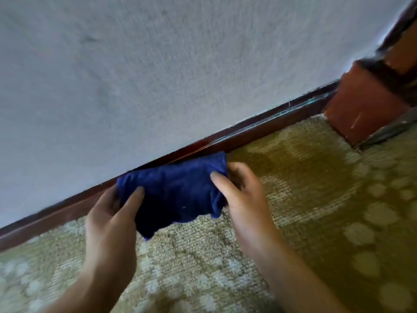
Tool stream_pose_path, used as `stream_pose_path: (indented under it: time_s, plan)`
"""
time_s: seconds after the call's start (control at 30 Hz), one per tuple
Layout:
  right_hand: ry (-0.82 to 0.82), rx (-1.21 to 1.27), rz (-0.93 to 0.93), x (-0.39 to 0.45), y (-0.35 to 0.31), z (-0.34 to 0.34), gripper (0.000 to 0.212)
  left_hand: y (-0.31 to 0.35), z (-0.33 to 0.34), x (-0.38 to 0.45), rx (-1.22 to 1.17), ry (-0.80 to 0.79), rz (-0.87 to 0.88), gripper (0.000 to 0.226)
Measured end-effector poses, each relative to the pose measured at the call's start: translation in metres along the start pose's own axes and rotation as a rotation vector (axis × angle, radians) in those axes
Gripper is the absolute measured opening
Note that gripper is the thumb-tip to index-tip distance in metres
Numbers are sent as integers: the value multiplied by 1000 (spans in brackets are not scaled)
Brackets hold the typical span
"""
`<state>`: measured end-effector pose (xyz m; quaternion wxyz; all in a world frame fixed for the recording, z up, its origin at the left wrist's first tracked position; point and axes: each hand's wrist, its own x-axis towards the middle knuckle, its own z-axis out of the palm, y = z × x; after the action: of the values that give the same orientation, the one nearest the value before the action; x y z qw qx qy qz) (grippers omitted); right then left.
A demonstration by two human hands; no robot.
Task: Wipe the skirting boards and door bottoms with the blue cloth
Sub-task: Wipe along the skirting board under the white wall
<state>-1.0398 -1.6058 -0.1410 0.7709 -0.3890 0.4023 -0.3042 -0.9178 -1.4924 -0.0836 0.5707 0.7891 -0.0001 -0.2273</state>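
A folded blue cloth (178,188) lies against the dark red-brown skirting board (270,125), which runs diagonally from lower left to upper right under a white textured wall. My left hand (110,220) grips the cloth's left end, thumb on top and fingers tucked behind it. My right hand (241,195) grips the right end the same way. The cloth's upper edge covers part of the board between my hands. A reddish wooden door frame base (363,105) stands at the right end of the board.
Patterned olive and beige carpet (304,199) covers the floor below the board. The white wall (158,75) fills the upper view. A dusty line shows along the top of the skirting toward the door frame.
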Motion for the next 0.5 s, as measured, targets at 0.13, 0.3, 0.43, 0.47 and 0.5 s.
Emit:
stream_pose_path:
  time_s: [0.13,0.3,0.43,0.47,0.5]
  plan:
    - [108,158,125,9,-13,-39,10,-14,54,12,-157,-83,-476,33]
    - [236,257,112,11,-27,-66,22,-7,101,18,-71,-152,-633,29]
    - [160,307,116,23,-19,-47,30,-6,93,17,-114,-354,-569,26]
    - [131,311,119,26,-16,-47,30,-14,90,20,-105,-349,-538,27]
    - [104,327,126,27,-13,-49,29,-17,89,19,-78,-331,-507,30]
